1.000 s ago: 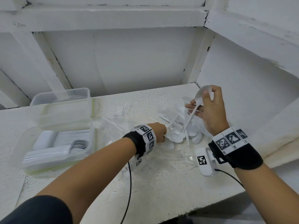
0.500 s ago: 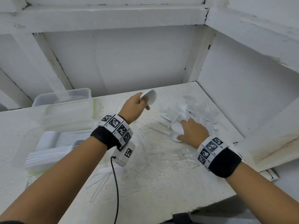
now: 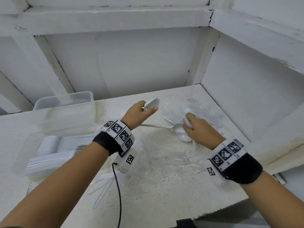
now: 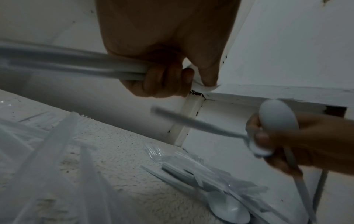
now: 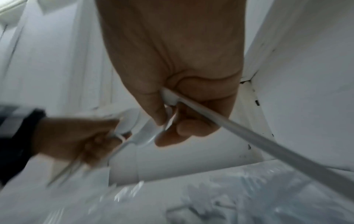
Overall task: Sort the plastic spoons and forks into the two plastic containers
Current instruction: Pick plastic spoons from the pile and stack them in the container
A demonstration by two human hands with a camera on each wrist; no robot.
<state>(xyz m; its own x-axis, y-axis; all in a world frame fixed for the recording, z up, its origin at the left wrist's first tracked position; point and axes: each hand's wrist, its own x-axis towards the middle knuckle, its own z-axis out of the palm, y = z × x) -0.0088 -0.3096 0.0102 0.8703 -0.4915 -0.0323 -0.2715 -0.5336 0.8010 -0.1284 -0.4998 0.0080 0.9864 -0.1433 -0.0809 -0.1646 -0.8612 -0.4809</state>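
Observation:
My left hand (image 3: 147, 109) is raised over the shelf's middle and grips a bundle of white plastic spoons (image 3: 152, 103); their handles (image 4: 76, 66) stick out of the fist in the left wrist view. Just to its right, my right hand (image 3: 189, 125) holds white spoons (image 3: 186, 118) by their bowls above the loose pile of spoons and clear forks (image 3: 202, 111). One handle (image 5: 258, 141) runs across the right wrist view. The near clear container (image 3: 21, 155) at the left holds stacked white spoons. A second clear container (image 3: 65, 102) stands behind it.
Clear forks (image 3: 181, 160) lie scattered on the speckled white shelf (image 3: 156, 186) between my arms and near its front edge. Walls close in at the back and the right (image 3: 246, 96). A black cable (image 3: 119, 195) hangs from my left wrist.
My left hand rose out of the pile with spoons and stays raised. My right hand dropped from its raised position onto the pile and now lifts spoons beside the left hand.

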